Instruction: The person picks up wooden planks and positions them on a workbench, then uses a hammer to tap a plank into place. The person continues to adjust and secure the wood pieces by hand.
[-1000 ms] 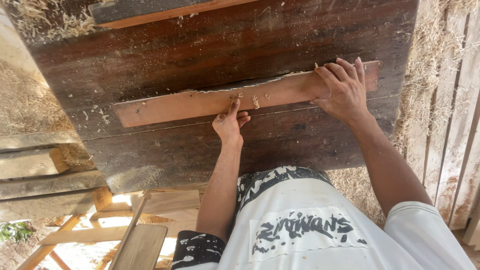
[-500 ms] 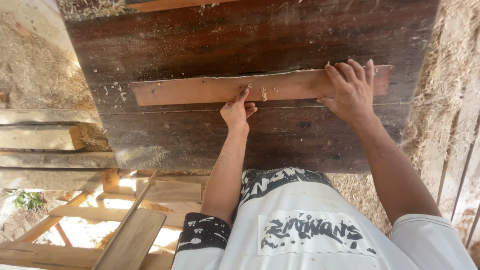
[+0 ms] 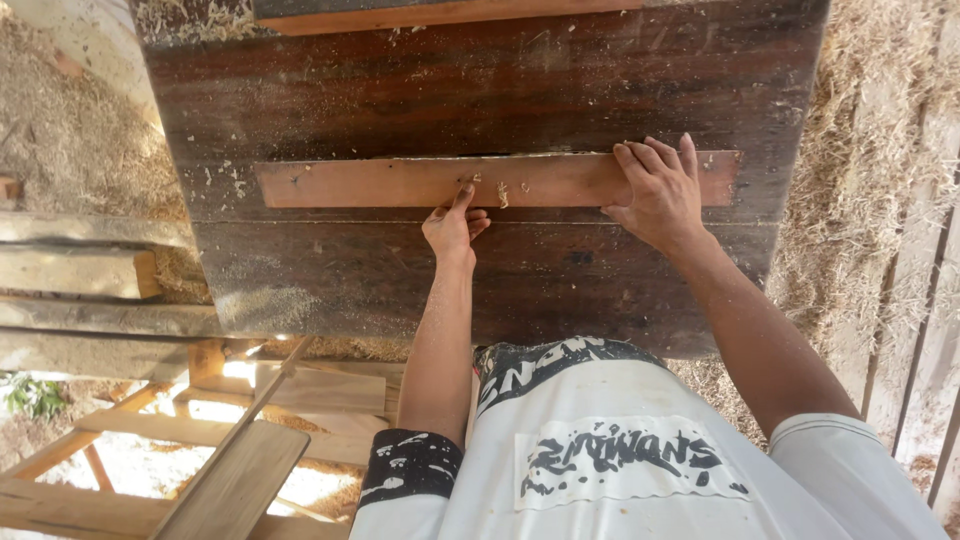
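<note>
At the far left lay a stack of pale timbers [image 3: 75, 270], and below them a wooden frame [image 3: 150, 450] stood in bright sun, all well apart from the work. Sawdust [image 3: 70, 130] covered the ground there.

The dark workbench [image 3: 480, 90] filled the middle of the view, its broad planks dusted with shavings. Across it lay a light reddish wooden strip [image 3: 390, 183], running left to right and lying flat on the dark planks.

The left hand [image 3: 455, 225] sat near the strip's middle. Its fingers were curled in toward the palm and the thumb and forefinger came together at the strip's near edge — whether they pinched something small, such as a nail or a pencil, was too fine to tell. A few curls of shaving [image 3: 500, 190] lay on the strip just beside that hand.

The right hand [image 3: 660, 195] lay farther along, close to the strip's right end, spread flat with fingers over the top face and pressing down; it clasped nothing, only pinned the strip to the bench.

At the right edge heaped shavings [image 3: 870, 200] lay beside upright boards [image 3: 920, 350].

By the look of it the strip was already placed and squared up along the planks, held steady — the fine work at its middle seemed in hand, and no fastening or mark showed clearly on it yet.
</note>
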